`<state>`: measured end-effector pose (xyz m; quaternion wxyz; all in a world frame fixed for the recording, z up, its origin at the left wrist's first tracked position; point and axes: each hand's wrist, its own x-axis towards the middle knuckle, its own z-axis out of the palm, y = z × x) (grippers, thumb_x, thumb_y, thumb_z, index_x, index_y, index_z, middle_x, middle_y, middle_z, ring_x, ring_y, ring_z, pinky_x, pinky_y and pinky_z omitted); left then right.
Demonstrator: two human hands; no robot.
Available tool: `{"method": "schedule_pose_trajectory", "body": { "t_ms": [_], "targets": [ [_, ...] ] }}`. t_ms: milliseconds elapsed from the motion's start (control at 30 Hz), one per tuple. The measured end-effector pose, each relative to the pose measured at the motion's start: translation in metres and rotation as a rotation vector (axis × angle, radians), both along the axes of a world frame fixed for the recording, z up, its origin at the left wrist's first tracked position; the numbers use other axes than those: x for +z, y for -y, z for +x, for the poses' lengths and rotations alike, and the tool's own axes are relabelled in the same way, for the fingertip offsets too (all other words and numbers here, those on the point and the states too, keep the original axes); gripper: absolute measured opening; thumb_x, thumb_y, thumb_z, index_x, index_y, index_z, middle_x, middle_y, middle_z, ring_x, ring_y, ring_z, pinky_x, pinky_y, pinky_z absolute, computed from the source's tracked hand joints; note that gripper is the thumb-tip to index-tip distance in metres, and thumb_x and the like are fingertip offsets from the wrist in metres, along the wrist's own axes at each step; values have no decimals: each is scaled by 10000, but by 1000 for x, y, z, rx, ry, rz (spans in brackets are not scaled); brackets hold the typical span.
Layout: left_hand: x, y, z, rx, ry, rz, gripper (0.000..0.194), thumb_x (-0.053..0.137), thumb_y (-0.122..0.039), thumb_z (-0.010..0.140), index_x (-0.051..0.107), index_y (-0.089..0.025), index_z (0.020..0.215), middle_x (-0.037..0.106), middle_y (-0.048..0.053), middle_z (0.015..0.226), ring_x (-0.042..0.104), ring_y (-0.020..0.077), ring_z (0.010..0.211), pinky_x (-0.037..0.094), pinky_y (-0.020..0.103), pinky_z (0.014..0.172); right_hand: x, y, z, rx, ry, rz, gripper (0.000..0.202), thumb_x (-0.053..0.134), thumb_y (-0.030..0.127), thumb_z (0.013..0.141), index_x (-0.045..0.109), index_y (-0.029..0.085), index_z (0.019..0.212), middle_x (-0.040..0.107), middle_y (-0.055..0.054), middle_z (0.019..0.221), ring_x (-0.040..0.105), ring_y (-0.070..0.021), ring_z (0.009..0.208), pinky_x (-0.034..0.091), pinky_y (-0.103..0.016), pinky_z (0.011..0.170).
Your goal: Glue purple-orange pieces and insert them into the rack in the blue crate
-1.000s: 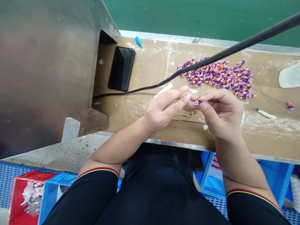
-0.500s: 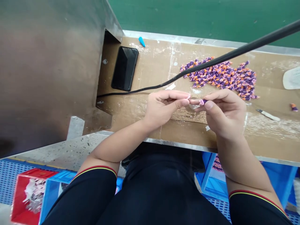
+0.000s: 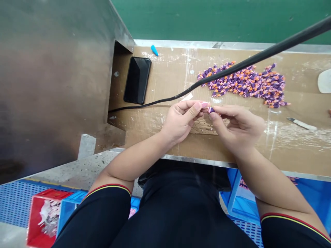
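Observation:
My left hand (image 3: pixel 178 122) is closed in a pinch, thumb against forefinger, with a small pink piece (image 3: pixel 204 104) at the fingertips. Just to its right, the thumb and fingers of my right hand (image 3: pixel 239 127) grip a small purple-and-pink figurine part (image 3: pixel 211 110). The fingertips of both hands almost meet, and the two small parts are very close; whether they touch I cannot tell. Beyond the hands lies a heap of similar purple, pink and orange parts (image 3: pixel 245 81) on the cardboard-covered bench (image 3: pixel 168 79).
A black cable (image 3: pixel 232 70) crosses above the bench. A phone (image 3: pixel 137 80) and a blue cone-shaped piece (image 3: pixel 154 50) lie at left beside a metal cabinet (image 3: pixel 57 75). A small knife (image 3: pixel 301 124) and a white container (image 3: pixel 324 81) are at right. Below stand a red bin (image 3: pixel 38 237) and blue bins (image 3: pixel 234 198).
My right hand has moved left and turned, bringing the purple-and-pink part closer to my left hand. The left fingers have shifted, and the pink piece shows more. The view has shifted slightly.

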<state>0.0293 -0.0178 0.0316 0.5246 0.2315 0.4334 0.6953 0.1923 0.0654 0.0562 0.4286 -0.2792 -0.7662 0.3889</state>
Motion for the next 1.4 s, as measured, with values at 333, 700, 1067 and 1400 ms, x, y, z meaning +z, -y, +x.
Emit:
{"method": "schedule_pose_trajectory", "body": {
  "t_ms": [333, 700, 1067, 1400],
  "targets": [
    [5, 3, 5, -3, -56, 42, 413, 932, -658, 911, 871, -260, 1007, 882, 45, 1134, 832, 206, 1138, 683, 371, 1090, -4, 2, -2, -17, -51, 15, 109, 906, 321, 990, 894, 364, 1089, 903, -17, 1038, 885, -281, 915, 765, -471, 829],
    [5, 4, 17, 115, -141, 97, 343, 915, -627, 941, 887, -292, 1009, 885, 27, 1132, 830, 212, 1202, 651, 430, 1218, -2, 3, -3, -59, -32, 130, 59, 914, 333, 975, 871, 373, 969, 881, -9, 916, 867, -272, 800, 754, -426, 737],
    [3, 5, 22, 230, -333, 155, 224, 871, -533, 1013, 903, -316, 1053, 890, 22, 1151, 849, 212, 1176, 706, 421, 1131, 8, 3, 0, -72, 59, 222, 82, 885, 333, 986, 864, 378, 921, 895, 0, 929, 871, -273, 804, 769, -421, 770],
    [1, 13, 21, 166, -548, 227, 255, 770, -464, 1097, 872, -374, 1313, 852, 33, 1388, 811, 247, 1344, 679, 464, 1227, 6, 1, 6, -68, 41, 78, 31, 902, 390, 986, 873, 382, 994, 896, -11, 987, 884, -298, 910, 764, -467, 878]
  ]
}}
